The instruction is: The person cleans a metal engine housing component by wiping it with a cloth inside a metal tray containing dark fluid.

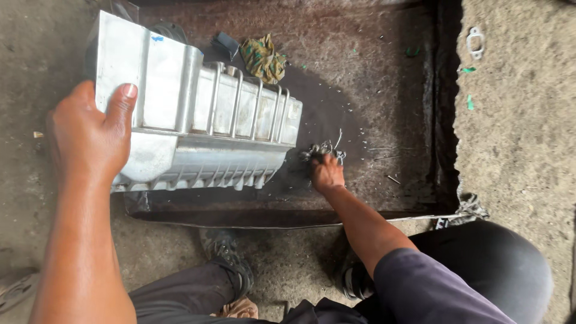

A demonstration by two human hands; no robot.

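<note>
A large ribbed, silver cast-metal housing (204,129) stands tilted on a dark, oily metal tray (372,90) on the ground. My left hand (90,135) grips its left end, thumb up against the flat face. My right hand (327,173) reaches down into the tray just right of the housing, its fingers closed on a tangled wad of metal wire wool (323,150) that rests on the tray bottom.
A crumpled green and yellow rag (263,58) and a small dark part (225,44) lie behind the housing. A white metal gasket (475,42) and green scraps lie on the concrete at right. My sandalled feet (231,261) stand at the tray's near edge.
</note>
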